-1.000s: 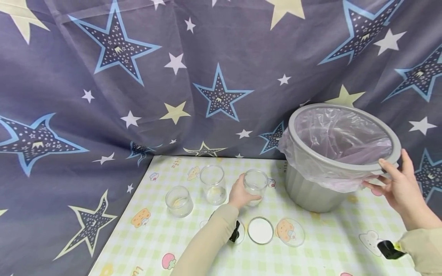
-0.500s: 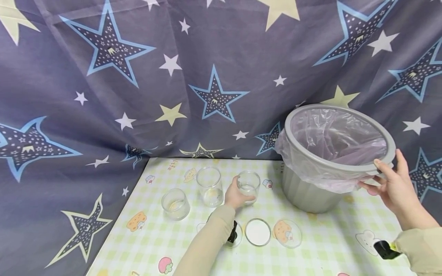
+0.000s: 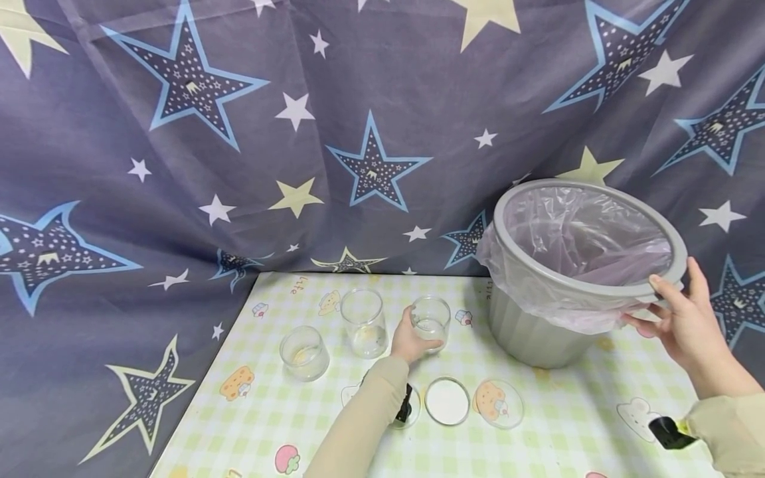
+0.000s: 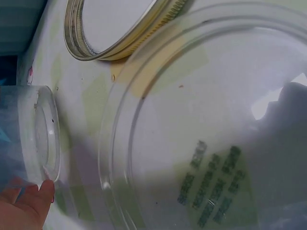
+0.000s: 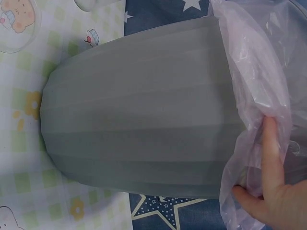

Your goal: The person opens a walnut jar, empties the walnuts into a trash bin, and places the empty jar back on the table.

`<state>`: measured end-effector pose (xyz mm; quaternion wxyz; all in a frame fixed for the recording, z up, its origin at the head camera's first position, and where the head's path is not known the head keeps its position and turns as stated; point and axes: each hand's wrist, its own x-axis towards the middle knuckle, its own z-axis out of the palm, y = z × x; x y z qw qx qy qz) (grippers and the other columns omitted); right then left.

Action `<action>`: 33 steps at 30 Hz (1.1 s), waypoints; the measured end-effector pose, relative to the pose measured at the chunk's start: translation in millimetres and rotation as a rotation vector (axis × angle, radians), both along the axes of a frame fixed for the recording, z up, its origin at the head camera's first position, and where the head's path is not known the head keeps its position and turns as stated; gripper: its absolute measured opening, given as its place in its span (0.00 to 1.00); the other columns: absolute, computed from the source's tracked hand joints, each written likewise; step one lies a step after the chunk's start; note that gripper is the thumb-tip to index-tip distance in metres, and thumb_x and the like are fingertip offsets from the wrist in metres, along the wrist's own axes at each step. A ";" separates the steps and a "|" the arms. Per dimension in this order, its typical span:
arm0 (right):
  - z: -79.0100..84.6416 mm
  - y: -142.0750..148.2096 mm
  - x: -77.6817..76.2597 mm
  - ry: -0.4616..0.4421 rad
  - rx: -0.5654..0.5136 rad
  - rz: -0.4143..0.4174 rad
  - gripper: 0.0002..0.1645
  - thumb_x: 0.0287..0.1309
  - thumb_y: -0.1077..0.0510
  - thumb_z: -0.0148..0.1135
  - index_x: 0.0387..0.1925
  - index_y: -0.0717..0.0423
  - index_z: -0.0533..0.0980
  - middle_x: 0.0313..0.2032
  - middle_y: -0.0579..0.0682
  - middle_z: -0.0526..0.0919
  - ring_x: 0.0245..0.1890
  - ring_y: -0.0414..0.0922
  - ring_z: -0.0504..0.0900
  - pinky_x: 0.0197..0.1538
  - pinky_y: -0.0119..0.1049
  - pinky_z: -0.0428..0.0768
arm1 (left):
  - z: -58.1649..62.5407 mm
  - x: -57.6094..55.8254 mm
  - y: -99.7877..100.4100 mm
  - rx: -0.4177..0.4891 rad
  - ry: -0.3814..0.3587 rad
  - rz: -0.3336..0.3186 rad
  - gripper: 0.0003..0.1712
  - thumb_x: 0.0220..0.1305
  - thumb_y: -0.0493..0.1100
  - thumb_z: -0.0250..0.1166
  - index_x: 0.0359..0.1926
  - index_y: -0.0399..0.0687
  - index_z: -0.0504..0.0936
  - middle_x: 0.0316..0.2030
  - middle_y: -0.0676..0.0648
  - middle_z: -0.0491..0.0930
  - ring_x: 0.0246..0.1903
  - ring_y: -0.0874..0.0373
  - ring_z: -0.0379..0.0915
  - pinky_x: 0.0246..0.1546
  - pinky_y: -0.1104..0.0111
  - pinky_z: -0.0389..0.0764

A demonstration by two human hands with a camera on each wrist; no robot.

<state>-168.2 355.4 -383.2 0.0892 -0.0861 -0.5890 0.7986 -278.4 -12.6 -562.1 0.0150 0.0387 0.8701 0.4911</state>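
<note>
My left hand grips a clear cylindrical jar from its left side, thumb in front. The jar stands upright on the table; in the left wrist view, fingers touch the jar near its base. With my right hand I hold the rim of a grey ribbed bin, thumb on top and other fingers under the edge. A translucent pinkish bag lines the bin and folds over its outside, where my fingers press it in the right wrist view. Part of the left hand is hidden behind the jar.
Two more clear jars, one tall and one short, stand to the left. In front lie a metal-rimmed white lid and clear discs, one partly behind my left sleeve. A starry curtain hangs behind the checked tablecloth.
The head view has shifted slightly. My left hand and its jar have moved a little left, nearer the tall jar. My right hand keeps the same hold on the bin rim.
</note>
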 end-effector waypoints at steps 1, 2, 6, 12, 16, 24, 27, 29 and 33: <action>-0.3 0.3 0.2 0.000 0.000 -0.001 0.50 0.68 0.57 0.47 0.69 0.20 0.25 0.72 0.40 0.22 0.71 0.60 0.36 0.29 0.34 0.84 | -0.1 0.2 0.0 -0.001 -0.003 -0.001 0.62 0.35 0.42 0.81 0.69 0.39 0.54 0.63 0.34 0.67 0.62 0.40 0.64 0.65 0.53 0.65; -0.2 0.3 0.3 -0.001 0.003 -0.001 0.50 0.68 0.57 0.47 0.69 0.20 0.25 0.72 0.40 0.21 0.72 0.60 0.37 0.29 0.34 0.84 | -0.4 0.5 0.0 -0.003 0.002 -0.004 0.62 0.35 0.42 0.81 0.69 0.39 0.53 0.63 0.33 0.66 0.62 0.39 0.64 0.65 0.52 0.65; 0.7 -1.3 0.4 0.004 0.011 0.001 0.50 0.68 0.57 0.47 0.69 0.20 0.25 0.72 0.41 0.20 0.71 0.61 0.35 0.29 0.33 0.84 | -0.3 2.3 -1.5 -0.017 0.015 -0.012 0.64 0.37 0.43 0.80 0.70 0.36 0.49 0.64 0.30 0.64 0.63 0.37 0.62 0.65 0.52 0.64; 3.1 -4.2 1.2 -0.004 0.022 0.001 0.50 0.69 0.56 0.46 0.68 0.20 0.24 0.71 0.41 0.18 0.69 0.64 0.24 0.28 0.32 0.84 | 2.5 5.2 -3.9 -0.044 -0.005 -0.005 0.66 0.38 0.45 0.80 0.71 0.37 0.45 0.63 0.27 0.63 0.63 0.36 0.62 0.65 0.52 0.64; 2.7 -3.0 1.9 -0.007 0.007 0.006 0.50 0.69 0.57 0.46 0.68 0.20 0.24 0.71 0.41 0.18 0.71 0.63 0.31 0.28 0.33 0.84 | 6.2 7.1 -5.2 -0.041 -0.013 -0.004 0.66 0.39 0.45 0.80 0.72 0.39 0.45 0.63 0.27 0.63 0.63 0.36 0.61 0.65 0.52 0.64; 2.9 -0.1 1.6 0.046 -0.042 0.029 0.51 0.68 0.60 0.47 0.69 0.22 0.24 0.71 0.39 0.18 0.33 0.31 0.76 0.27 0.36 0.84 | 16.3 7.7 -6.5 -0.001 0.013 -0.041 0.66 0.41 0.44 0.79 0.73 0.43 0.43 0.67 0.31 0.58 0.63 0.38 0.62 0.64 0.53 0.66; 3.4 -1.1 2.4 0.037 -0.028 0.031 0.51 0.68 0.59 0.46 0.69 0.22 0.23 0.70 0.39 0.16 0.33 0.30 0.75 0.27 0.35 0.84 | 19.3 8.7 -7.3 -0.006 0.028 -0.050 0.66 0.42 0.44 0.78 0.73 0.44 0.43 0.67 0.31 0.58 0.61 0.37 0.64 0.63 0.52 0.67; 3.2 -1.7 2.4 0.039 -0.026 0.032 0.52 0.68 0.59 0.46 0.69 0.23 0.22 0.70 0.38 0.16 0.33 0.30 0.75 0.27 0.35 0.84 | 22.3 10.2 -8.4 -0.004 0.032 -0.056 0.65 0.43 0.44 0.78 0.73 0.44 0.43 0.67 0.30 0.58 0.61 0.36 0.64 0.63 0.52 0.68; 3.3 -2.7 1.9 0.047 -0.042 0.037 0.52 0.68 0.59 0.46 0.69 0.23 0.22 0.70 0.37 0.15 0.34 0.30 0.75 0.27 0.35 0.84 | 31.6 13.3 -9.8 0.018 0.022 -0.063 0.64 0.44 0.44 0.77 0.73 0.46 0.42 0.67 0.30 0.56 0.63 0.36 0.62 0.64 0.51 0.66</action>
